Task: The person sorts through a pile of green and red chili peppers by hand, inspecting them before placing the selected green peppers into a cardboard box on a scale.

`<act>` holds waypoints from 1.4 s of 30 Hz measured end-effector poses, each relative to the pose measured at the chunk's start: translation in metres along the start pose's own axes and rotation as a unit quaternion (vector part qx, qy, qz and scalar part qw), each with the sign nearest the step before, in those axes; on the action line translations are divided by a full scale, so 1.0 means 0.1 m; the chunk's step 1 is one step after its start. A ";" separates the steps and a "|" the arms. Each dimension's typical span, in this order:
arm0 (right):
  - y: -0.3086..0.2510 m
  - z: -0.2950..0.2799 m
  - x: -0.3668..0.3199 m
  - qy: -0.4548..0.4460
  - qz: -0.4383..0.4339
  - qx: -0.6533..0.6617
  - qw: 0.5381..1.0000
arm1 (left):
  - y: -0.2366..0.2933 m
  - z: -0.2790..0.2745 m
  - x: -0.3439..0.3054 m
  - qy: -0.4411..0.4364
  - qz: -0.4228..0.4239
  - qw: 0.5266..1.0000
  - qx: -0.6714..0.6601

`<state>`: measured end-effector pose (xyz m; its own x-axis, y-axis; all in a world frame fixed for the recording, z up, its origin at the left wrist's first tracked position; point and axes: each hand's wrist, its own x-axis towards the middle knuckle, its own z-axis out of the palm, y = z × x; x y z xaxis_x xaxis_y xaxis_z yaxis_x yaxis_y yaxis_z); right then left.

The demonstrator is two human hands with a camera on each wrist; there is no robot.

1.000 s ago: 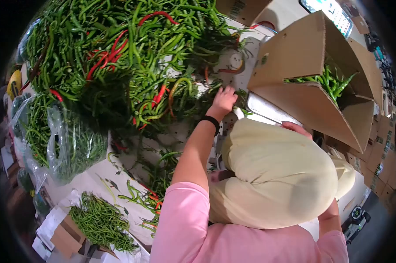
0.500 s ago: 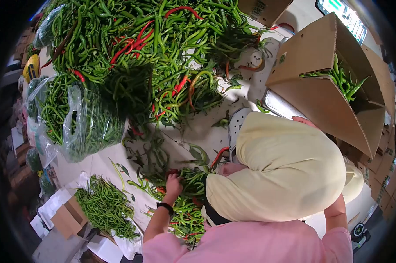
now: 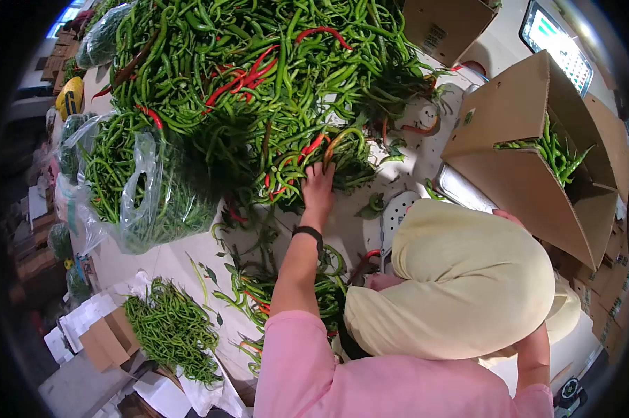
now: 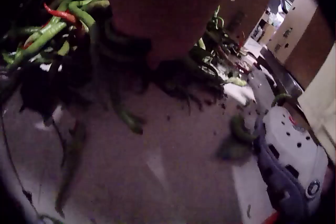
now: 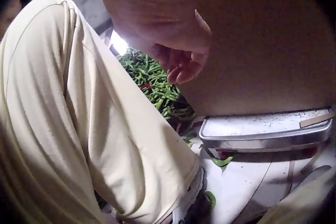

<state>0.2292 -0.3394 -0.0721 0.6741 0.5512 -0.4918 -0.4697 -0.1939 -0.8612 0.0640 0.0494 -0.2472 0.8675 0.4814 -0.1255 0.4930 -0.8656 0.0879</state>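
My left hand (image 3: 318,188) reaches to the near edge of a big heap of green chili peppers (image 3: 293,83), its fingertips among the peppers. In the left wrist view that hand (image 4: 163,19) is a dark shape over the heap, fingertips hidden. Red chili peppers (image 3: 243,78) lie mixed into the heap. My right hand (image 3: 509,217) shows just past the knee, beside a cardboard box (image 3: 495,104) with green chilies inside. The right wrist view shows this hand (image 5: 181,56) with loosely curled fingers and nothing in them, in front of the box wall.
A metal scale platform (image 5: 262,127) sits under the box, its lit display (image 3: 557,47) behind. On the left stand a clear plastic bag (image 3: 164,202) of chilies and a smaller chili pile (image 3: 171,331). Beside the knee is a grey clog (image 3: 396,212).
My left hand went from the heap's right side back to the small pile near my body, then forward to the heap's near edge. My right hand stays by the box.
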 end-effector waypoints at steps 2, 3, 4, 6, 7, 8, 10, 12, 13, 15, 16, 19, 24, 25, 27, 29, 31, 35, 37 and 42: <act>-0.03 0.10 0.00 0.031 -0.004 -0.016 0.999 | -0.12 0.00 0.22 -0.020 0.008 0.999 -0.031; -0.09 0.17 -0.01 0.036 0.003 -0.012 0.999 | -0.13 -0.13 0.29 0.025 0.017 0.997 -0.067; -0.11 0.17 0.00 0.048 0.013 -0.019 0.999 | -0.17 -0.15 0.41 0.069 0.015 0.993 -0.096; -0.11 0.17 0.03 0.078 0.037 -0.043 0.995 | -0.28 -0.31 0.62 0.119 -0.009 0.976 -0.182; -0.12 0.16 0.05 0.095 0.049 -0.060 0.992 | -0.34 -0.43 0.70 0.126 -0.030 0.963 -0.237; -0.15 0.19 0.07 0.094 0.034 -0.066 0.993 | -0.36 -0.59 0.73 0.158 -0.022 0.935 -0.317; -0.22 0.30 0.06 0.095 0.004 -0.074 0.993 | -0.46 -0.69 0.82 0.127 -0.051 0.865 -0.484; -0.20 0.28 0.08 0.065 -0.022 -0.072 0.995 | -0.36 -1.22 0.76 0.064 -0.105 0.754 -0.645; -0.19 0.27 0.09 0.050 -0.035 -0.072 0.996 | -0.36 -1.41 0.73 0.058 -0.086 0.720 -0.686; -0.26 0.33 0.10 0.046 -0.042 -0.109 0.992 | -0.34 -1.64 0.72 0.051 -0.109 0.699 -0.705; -0.29 0.36 0.11 0.043 -0.046 -0.129 0.990 | -0.37 -1.67 0.72 0.034 -0.119 0.643 -0.756; -0.25 0.32 0.14 0.025 -0.051 -0.125 0.991 | -0.48 -1.62 0.72 -0.010 -0.160 0.564 -0.810; -0.29 0.32 0.07 0.037 -0.047 -0.102 0.993 | -0.82 -0.84 0.48 0.048 -0.211 0.866 -0.450; -0.26 0.29 0.05 0.039 -0.050 -0.092 0.994 | -0.80 -0.81 0.35 0.059 -0.232 0.851 -0.467; -0.21 0.27 0.03 0.056 -0.031 -0.083 0.995 | -0.83 -0.75 0.16 -0.029 -0.286 0.822 -0.491; -0.25 0.29 0.04 0.056 -0.016 -0.078 0.995 | -0.86 -0.84 0.01 -0.179 -0.301 0.860 -0.371; -0.37 0.40 0.00 0.047 0.001 -0.077 0.996 | -1.02 -0.48 -0.27 -0.193 -0.223 0.931 -0.216; -0.35 0.39 0.00 0.036 0.003 -0.081 0.996 | -1.00 -0.56 -0.65 0.206 0.028 0.969 -0.131; -0.31 0.37 0.02 0.040 0.003 -0.078 0.996 | -1.06 -0.78 -0.76 0.233 -0.034 0.944 -0.230; -0.32 0.37 0.05 0.022 -0.005 -0.108 0.994 | -1.23 -0.81 -1.09 -0.276 -0.071 0.951 -0.119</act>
<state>0.2266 -0.3008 -0.0428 0.7052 0.5188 -0.4833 -0.3325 -0.3600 -0.8717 -0.0863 0.1146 -0.1647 0.6557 0.3888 -0.6472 0.6614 -0.7092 0.2440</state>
